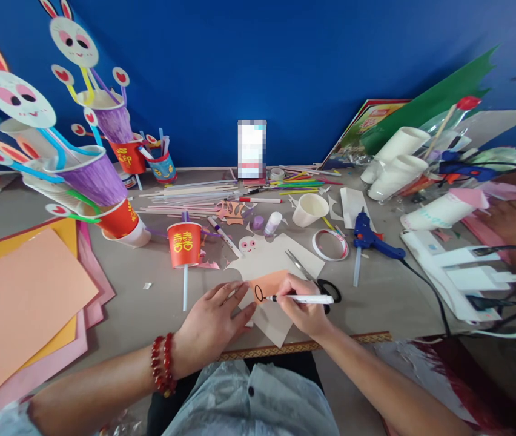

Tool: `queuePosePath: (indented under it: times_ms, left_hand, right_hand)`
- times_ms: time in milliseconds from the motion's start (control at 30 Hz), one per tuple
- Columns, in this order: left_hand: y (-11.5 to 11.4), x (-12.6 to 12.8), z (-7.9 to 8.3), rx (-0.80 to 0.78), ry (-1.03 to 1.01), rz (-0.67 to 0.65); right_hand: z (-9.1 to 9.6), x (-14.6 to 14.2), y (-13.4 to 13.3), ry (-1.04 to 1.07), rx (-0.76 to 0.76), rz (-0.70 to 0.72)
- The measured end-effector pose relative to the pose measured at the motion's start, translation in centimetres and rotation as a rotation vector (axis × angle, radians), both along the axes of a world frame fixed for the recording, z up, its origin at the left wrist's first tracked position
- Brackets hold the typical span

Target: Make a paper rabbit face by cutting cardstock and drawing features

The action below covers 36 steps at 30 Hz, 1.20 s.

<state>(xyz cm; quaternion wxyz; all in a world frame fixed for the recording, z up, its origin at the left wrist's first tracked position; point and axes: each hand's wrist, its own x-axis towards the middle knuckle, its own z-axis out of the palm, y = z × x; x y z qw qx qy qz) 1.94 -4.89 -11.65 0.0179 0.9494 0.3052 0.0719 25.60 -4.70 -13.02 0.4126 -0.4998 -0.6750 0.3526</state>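
My right hand [303, 307] grips a white marker [315, 299], its dark tip at a small piece of orange paper [278, 280]. A black oval outline is drawn on that paper. My left hand [210, 321] lies flat with fingers stretched, the fingertips at the orange paper's left edge. Beneath is a larger sheet of white paper [280, 324]. Scissors [302, 265] with black handles lie just beyond my right hand, partly hidden by it. A red paper cup [184, 247] on a pale blue straw is beyond my left hand.
Rabbit figures made of cups [103, 175] stand at the left, above stacked coloured paper [22, 303]. To the right are a blue glue gun [371, 239], a tape roll [330, 244] and a power strip [444, 278]. Another person's hand [512, 221] rests at the far right.
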Motion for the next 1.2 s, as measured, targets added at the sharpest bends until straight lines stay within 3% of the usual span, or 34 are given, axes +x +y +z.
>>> queuePosePath:
  times_ms: [133,300,600,1200]
  left_hand:
    - [0.1,0.1,0.1,-0.012,0.003,-0.003]
    - [0.0,0.0,-0.1,0.005,-0.002,-0.013]
    - [0.0,0.0,-0.2,0.008,0.011,-0.005]
    - [0.0,0.1,0.1,0.006,0.005,-0.002]
  right_hand:
    - [-0.1,0.3,0.1,0.075,-0.033,-0.088]
    - [1.1,1.0,0.1,0.083,-0.149,-0.026]
    - [0.1,0.7,0.1,-0.079,0.076,-0.052]
    - [-0.2,0.8,0.2,-0.139,0.099,-0.034]
